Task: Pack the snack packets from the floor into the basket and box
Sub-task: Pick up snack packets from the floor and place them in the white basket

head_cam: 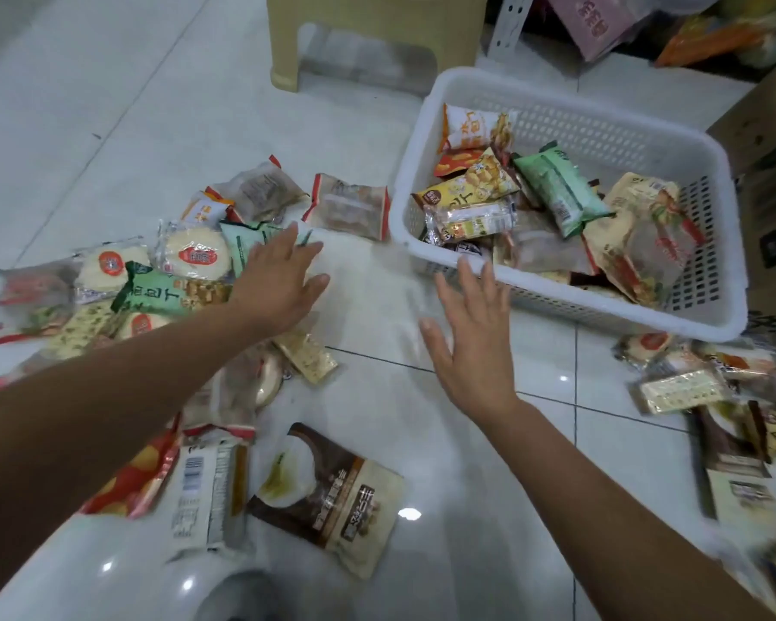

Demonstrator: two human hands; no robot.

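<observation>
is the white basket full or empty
Partly full: snack packets lie in the white basket, but its far wall stands bare above them.

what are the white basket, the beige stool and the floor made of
White basket: looks like moulded plastic, matte, walls perforated with slots. Beige stool: probably plastic too, woven-look texture. Floor: glossy pale tiles, likely ceramic, with grout lines and light reflections.

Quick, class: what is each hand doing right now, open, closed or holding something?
Left hand: open, holding nothing, over the floor packets.
Right hand: open, holding nothing, beside the basket.
</observation>
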